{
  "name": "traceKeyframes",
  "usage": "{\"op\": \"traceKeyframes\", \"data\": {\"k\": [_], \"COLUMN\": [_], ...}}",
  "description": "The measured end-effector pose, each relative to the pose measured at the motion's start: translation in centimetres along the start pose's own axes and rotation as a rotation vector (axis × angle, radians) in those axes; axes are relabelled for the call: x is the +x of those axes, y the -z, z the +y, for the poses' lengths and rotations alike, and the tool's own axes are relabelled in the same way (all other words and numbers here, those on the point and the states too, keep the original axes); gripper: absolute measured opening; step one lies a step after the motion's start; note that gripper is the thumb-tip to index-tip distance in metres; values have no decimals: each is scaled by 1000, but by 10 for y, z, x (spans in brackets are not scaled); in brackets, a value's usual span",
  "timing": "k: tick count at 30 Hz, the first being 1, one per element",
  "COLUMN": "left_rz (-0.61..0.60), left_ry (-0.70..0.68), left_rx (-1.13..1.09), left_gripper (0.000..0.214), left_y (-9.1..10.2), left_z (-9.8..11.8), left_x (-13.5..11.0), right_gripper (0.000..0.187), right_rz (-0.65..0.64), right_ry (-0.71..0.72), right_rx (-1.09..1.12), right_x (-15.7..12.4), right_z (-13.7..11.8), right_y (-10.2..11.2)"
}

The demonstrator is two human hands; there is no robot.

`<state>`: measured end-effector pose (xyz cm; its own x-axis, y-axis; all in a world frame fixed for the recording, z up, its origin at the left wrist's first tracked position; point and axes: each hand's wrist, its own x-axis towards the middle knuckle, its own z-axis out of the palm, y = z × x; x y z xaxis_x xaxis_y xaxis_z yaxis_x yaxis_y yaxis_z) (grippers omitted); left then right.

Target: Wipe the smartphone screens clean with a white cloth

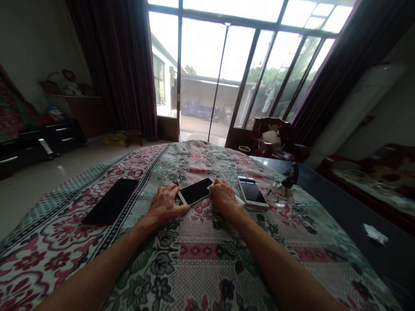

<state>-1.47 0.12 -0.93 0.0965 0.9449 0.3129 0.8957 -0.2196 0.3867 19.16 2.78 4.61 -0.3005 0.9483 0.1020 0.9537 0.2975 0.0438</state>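
Note:
A white-framed smartphone (195, 191) lies screen up on a floral bedspread (197, 255), held between my two hands. My left hand (164, 205) presses its fingertips against the phone's lower left end. My right hand (223, 198) covers its upper right end. To the right lies a second white-framed smartphone (252, 192), close to my right hand, on a white sheet or card. Farther left, a larger black phone or tablet (110, 201) rests apart from both hands.
A small glass object (280, 190) and a dark item (291, 176) stand at the bedspread's right edge. Beyond it are a dark glass-topped surface (340, 207) with a white tissue (375, 233), a red wooden chair (271, 137), and glass doors (214, 73).

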Motion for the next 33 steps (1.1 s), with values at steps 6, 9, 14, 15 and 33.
{"op": "traceKeyframes", "data": {"k": [6, 9, 14, 15, 33], "left_rz": [9, 1, 11, 8, 14], "left_ry": [18, 24, 18, 11, 13], "left_rx": [10, 30, 43, 42, 41], "left_gripper": [61, 59, 52, 52, 54], "left_y": [1, 1, -1, -1, -3], "left_z": [4, 5, 2, 1, 0], "left_x": [-1, -1, -1, -1, 0], "right_gripper": [35, 26, 16, 15, 28], "right_rz": [75, 82, 85, 84, 159], "right_ry": [57, 246, 423, 416, 291], "right_rx": [26, 62, 156, 156, 178], "right_x": [-3, -14, -18, -14, -7], "right_z": [-11, -35, -46, -41, -31], "right_y": [-9, -14, -20, -20, -27]}}
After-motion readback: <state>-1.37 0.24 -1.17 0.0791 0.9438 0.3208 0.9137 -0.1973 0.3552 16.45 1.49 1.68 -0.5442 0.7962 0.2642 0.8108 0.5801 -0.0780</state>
